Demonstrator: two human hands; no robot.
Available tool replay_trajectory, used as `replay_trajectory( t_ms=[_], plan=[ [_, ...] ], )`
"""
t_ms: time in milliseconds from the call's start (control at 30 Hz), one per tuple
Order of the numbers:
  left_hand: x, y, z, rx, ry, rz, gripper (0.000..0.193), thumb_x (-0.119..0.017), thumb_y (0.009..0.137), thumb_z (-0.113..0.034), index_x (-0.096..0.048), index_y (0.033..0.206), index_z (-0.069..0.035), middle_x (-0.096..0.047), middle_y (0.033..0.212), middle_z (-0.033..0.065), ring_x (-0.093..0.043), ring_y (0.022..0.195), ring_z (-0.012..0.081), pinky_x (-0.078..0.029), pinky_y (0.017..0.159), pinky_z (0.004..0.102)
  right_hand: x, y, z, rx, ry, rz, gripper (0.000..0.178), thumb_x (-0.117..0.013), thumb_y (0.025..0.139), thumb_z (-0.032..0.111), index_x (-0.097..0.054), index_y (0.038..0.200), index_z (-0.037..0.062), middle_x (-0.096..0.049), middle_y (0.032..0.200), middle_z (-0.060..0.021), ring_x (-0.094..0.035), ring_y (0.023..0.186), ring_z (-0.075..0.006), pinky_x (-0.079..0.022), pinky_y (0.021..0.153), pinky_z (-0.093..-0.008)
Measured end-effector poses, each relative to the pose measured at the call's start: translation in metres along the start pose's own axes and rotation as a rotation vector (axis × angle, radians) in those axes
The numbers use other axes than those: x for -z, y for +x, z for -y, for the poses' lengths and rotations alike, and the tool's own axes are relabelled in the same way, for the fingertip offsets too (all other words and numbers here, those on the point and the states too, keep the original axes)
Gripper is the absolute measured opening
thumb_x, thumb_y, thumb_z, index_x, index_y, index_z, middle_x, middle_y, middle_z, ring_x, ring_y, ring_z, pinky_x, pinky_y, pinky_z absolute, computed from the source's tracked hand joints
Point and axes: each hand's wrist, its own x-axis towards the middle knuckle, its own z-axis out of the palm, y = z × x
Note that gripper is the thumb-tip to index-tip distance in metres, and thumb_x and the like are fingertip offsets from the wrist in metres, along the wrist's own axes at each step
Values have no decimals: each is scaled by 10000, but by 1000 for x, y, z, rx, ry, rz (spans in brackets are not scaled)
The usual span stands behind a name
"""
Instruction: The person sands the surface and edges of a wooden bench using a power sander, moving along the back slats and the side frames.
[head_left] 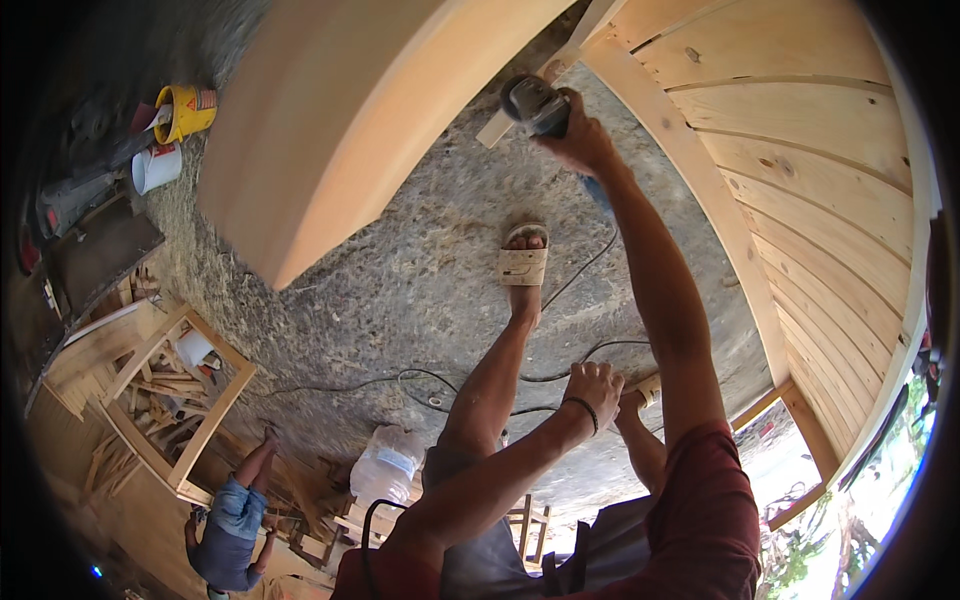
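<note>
My right hand [582, 140], arm stretched far ahead, grips a corded angle grinder [540, 104] with a dark grey head. Part of its blue body shows below the wrist. The grinder's head is beside a narrow wooden strip [495, 128] between two large wooden pieces; contact cannot be told. My left hand [595, 390], with a dark band at the wrist, hangs low near my right foot. Its fingers are loosely curled, with nothing seen in them. Close on the left looms a broad, smooth wooden piece [370, 130]. A slatted wooden panel [800, 170] with a curved frame rises on the right.
A black cord [585, 265] loops over the rough floor near my sandalled foot [523, 262]. A clear plastic jug [387, 465] stands lower down. At the left are a yellow bucket [186, 113], a white bucket [157, 168] and a wooden frame [215, 430]. Another person [228, 535] is at lower left.
</note>
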Motion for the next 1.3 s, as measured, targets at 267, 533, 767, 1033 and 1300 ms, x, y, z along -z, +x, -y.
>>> replay_trajectory(
  t_ms=[267, 533, 767, 1033, 1300],
  plan=[
    [9, 5, 1, 1, 14, 34, 591, -654, 924, -402, -542, 1388, -54, -580, 1285, 149, -585, 1149, 302, -476, 892, 483, 35, 36, -43, -3, 5, -135, 1013, -843, 724, 502, -296, 1468, 85, -664, 1211, -275, -649, 1137, -449, -521, 981, -494],
    [14, 6, -1, -9, -18, 57, 572, -649, 928, -397, -546, 1373, -52, -581, 1290, 155, -589, 1151, 309, -479, 899, 488, 43, 52, -31, -76, 38, -154, 1009, -844, 681, 538, -340, 1442, 107, -668, 1201, -271, -639, 1158, -439, -505, 979, -502],
    [15, 6, 3, 1, -34, 51, 576, -651, 927, -394, -540, 1378, -52, -573, 1303, 162, -585, 1162, 314, -472, 915, 492, 47, 48, -22, -102, 16, -133, 1004, -848, 678, 514, -339, 1440, 105, -683, 1173, -252, -644, 1152, -429, -506, 983, -487],
    [16, 10, 4, -3, -31, 78, 577, -646, 929, -383, -529, 1395, -63, -562, 1320, 168, -574, 1177, 323, -464, 940, 515, 54, 4, -56, -134, 87, -194, 958, -852, 716, 477, -341, 1442, 114, -696, 1123, -262, -677, 1071, -438, -535, 930, -490],
    [18, 20, 13, -189, 239, -172, 492, -610, 929, -404, -592, 1226, -12, -642, 1159, 235, -624, 1107, 400, -490, 941, 515, 45, -194, -85, -451, 477, -395, 1075, -825, 747, 500, -232, 1538, 78, -624, 1216, -338, -616, 1159, -480, -498, 978, -492]
  ],
)
